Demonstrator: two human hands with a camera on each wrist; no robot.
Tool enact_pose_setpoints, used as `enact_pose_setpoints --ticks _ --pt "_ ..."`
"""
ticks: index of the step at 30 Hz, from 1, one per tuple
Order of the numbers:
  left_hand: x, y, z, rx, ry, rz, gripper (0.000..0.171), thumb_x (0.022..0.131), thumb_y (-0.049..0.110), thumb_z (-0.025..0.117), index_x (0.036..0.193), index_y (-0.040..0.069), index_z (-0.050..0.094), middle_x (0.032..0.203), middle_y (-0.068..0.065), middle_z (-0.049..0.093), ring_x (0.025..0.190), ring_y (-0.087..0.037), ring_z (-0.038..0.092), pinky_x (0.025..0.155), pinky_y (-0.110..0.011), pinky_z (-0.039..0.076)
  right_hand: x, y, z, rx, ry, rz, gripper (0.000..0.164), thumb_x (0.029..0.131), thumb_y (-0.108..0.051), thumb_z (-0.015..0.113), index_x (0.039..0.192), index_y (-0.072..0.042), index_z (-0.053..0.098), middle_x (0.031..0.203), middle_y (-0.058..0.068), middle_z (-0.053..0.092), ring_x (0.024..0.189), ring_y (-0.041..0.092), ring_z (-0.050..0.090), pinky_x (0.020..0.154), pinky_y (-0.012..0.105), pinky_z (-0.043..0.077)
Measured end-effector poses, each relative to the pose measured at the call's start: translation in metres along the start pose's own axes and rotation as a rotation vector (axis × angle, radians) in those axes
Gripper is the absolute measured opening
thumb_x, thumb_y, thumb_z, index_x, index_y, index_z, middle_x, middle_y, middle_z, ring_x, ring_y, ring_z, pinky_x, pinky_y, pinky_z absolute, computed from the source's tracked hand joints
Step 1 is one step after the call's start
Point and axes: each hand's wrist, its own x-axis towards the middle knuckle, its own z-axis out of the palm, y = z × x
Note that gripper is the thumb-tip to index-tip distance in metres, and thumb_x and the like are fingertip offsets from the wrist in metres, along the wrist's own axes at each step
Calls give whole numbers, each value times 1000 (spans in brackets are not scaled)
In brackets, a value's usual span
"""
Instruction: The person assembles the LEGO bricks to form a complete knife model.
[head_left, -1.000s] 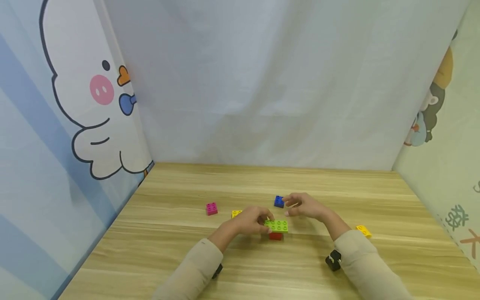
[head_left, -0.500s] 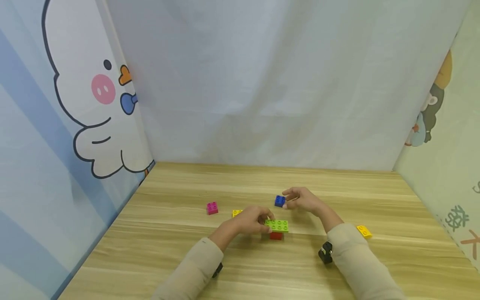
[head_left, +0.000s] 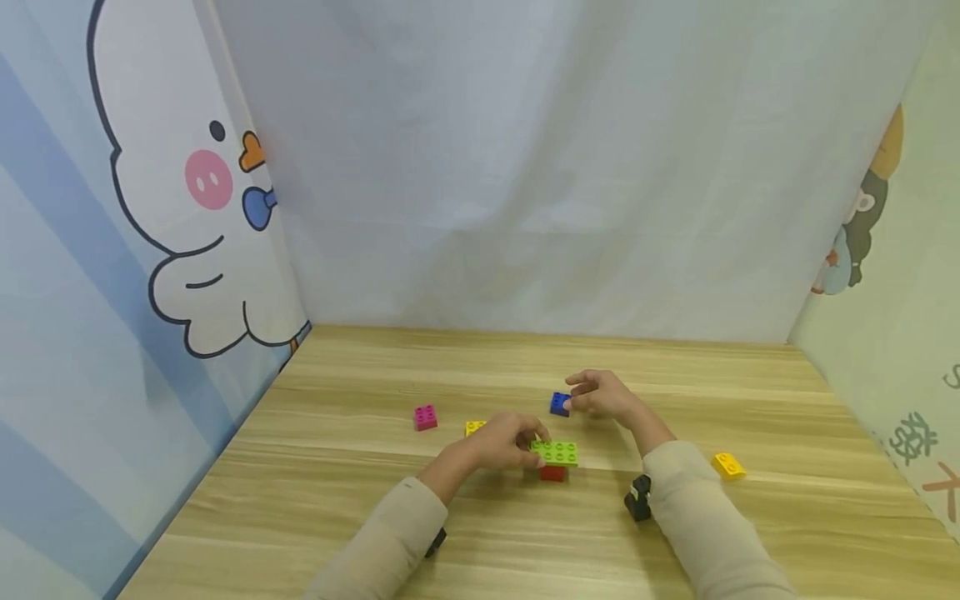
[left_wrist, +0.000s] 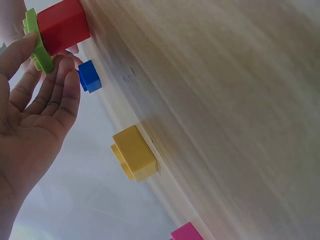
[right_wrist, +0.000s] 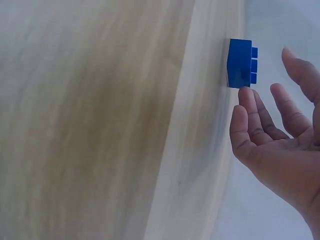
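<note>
Head view: L hand (head_left: 506, 442) pinches the L end of a green brick (head_left: 558, 454), which hides much of the red brick (head_left: 552, 473) under it; a yellow brick (head_left: 474, 427) is partly hidden behind that hand. R hand (head_left: 609, 398), thumb & fingers apart, overlaps 1 edge of the blue brick (head_left: 558, 403); can't tell if they touch. Black gadget (head_left: 639, 498) at the R sleeve (head_left: 701, 512) is partly covered, details unclear. Vs 1.0 s ago, R arm has shifted L, so the R-side yellow brick (head_left: 728, 466) now shows clear of the sleeve. R curtain (head_left: 862, 350) has a blurry Chinese char. like 發, plus a red mark cut off at the edge. L wrist view: thumb on green, fingertips partly behind it; pink brick (left_wrist: 187, 232) cut off at bottom. R wrist view: hand cut off at R, fingers loosely spread; blue brick sits on the table (right_wrist: 125, 110), v. near the fingertips.
</note>
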Motion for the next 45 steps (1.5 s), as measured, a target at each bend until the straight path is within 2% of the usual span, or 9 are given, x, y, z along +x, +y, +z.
enact_pose_setpoints --ticks 10,15,25,32,38,45 --pt "-1 1 0 1 2 -3 26 80 14 74 104 9 65 89 2 64 78 -6 57 71 -21 47 5 0 5 43 -25 55 53 83 -9 70 128 7 47 116 21 55 101 30 57 88 43 45" --pt "-2 1 1 -7 2 -8 27 80 13 74 104 9 65 89 1 64 78 -7 58 71 -21 47 5 3 7 42 -22 65 52 83 -6 68 127 10 46 119 23 52 103 31 55 89 43 44" --pt "-2 0 0 -8 4 -12 27 80 14 74 105 9 65 91 1 64 80 -8 58 72 -21 47 9 6 6 -21 -16 23 52 78 -8 74 122 9 52 108 19 57 92 25 57 78 36 48" --pt "-3 0 -1 -12 4 -27 28 80 15 74 105 10 65 91 1 64 80 -8 58 72 -21 47 14 8 7 -60 -4 41 43 75 -6 77 111 6 58 96 12 58 85 22 55 74 33 48" --pt "-4 0 -2 -17 2 -33 28 80 14 74 106 9 65 93 1 65 81 -8 59 72 -21 48 14 8 10 -77 0 45 33 74 -5 75 101 5 60 93 12 60 83 22 55 71 32 47" --pt "-3 0 -1 -18 -5 -19 28 81 14 74 106 9 65 96 -2 66 83 -9 60 73 -21 48 12 4 7 -152 45 15 26 76 -8 75 95 4 63 90 11 62 82 22 54 69 31 45"
